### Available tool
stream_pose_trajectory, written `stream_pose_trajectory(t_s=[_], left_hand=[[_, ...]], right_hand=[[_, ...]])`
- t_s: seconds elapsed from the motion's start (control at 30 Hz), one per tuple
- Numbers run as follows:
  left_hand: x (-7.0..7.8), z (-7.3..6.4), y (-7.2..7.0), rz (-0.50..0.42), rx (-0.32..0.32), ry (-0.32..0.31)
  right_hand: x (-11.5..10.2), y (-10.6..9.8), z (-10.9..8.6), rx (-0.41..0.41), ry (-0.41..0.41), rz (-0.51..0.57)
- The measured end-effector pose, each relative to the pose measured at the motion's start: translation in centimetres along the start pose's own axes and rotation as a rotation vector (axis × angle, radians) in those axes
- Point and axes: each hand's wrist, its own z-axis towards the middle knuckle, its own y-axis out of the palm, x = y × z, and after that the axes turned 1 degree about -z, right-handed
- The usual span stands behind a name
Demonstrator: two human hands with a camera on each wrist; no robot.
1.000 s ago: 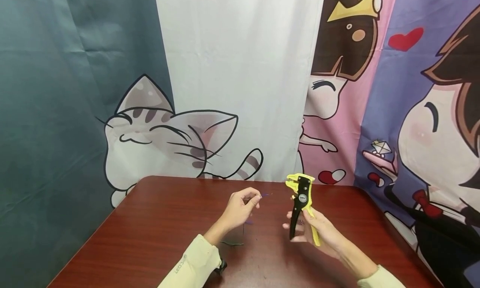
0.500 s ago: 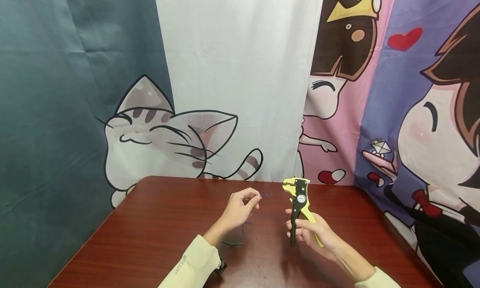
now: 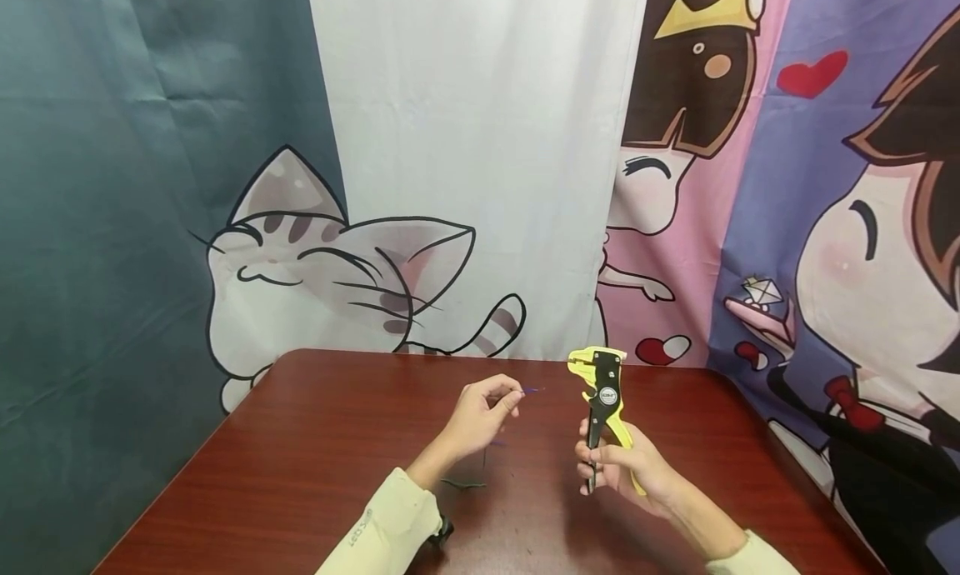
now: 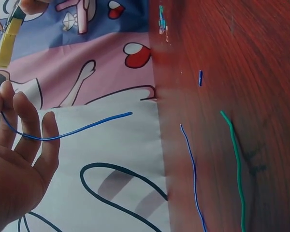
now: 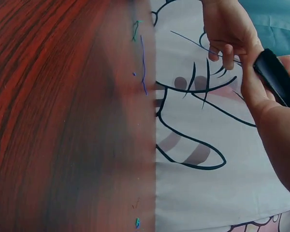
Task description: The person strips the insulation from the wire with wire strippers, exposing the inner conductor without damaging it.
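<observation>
My left hand [image 3: 480,412] pinches a thin blue wire [image 4: 94,124] between thumb and fingertips. In the left wrist view the wire curves past the other fingers and its end sticks out free. My right hand [image 3: 630,467] holds a yellow and black wire stripper [image 3: 606,383] by its handles, nose up, with the thumb across toward the black handle. The handles stand spread apart. The stripper's head is to the right of the wire, apart from it. In the right wrist view, its black handle [image 5: 276,77] shows by the hand.
On the reddish-brown table [image 3: 330,442] lie a long blue wire [image 4: 195,179], a green wire [image 4: 239,169] and a short blue piece [image 4: 200,78]. Small blue and green scraps [image 4: 162,21] lie farther off. A printed curtain [image 3: 480,142] hangs behind the table.
The right thumb has moved from the yellow handle across toward the black one. The wire stripper dipped slightly and came back up. The left hand and its wire have stayed put.
</observation>
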Motion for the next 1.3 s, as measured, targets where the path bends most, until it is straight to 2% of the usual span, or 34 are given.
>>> stream_pose_trajectory(t_s=[0.1, 0.47, 0.73, 0.83, 1.0, 1.17, 1.3], left_hand=[[0.2, 0.0, -0.1, 0.001, 0.003, -0.005], [0.3, -0.1, -0.3, 0.014, 0.013, -0.003], [0.3, -0.2, -0.2, 0.028, 0.008, -0.017], [-0.5, 0.0, -0.1, 0.039, 0.007, -0.02], [-2.8, 0.2, 0.2, 0.068, 0.012, -0.021], [-3.4, 0.3, 0.0, 0.083, 0.013, -0.005], [-3.5, 0.2, -0.2, 0.135, -0.005, -0.028]], right_hand=[[0.0, -0.1, 0.1, 0.009, -0.035, -0.032], [0.1, -1.2, 0.2, -0.069, -0.117, -0.115], [-0.3, -1.5, -0.1, -0.031, -0.126, -0.26], [-0.4, -1.6, -0.1, -0.016, -0.138, -0.327], [-0.4, -1.6, -0.1, -0.019, -0.161, -0.391], [-0.5, -1.7, -0.3, -0.039, -0.13, -0.334], [-0.4, -1.9, -0.4, -0.094, -0.093, -0.197]])
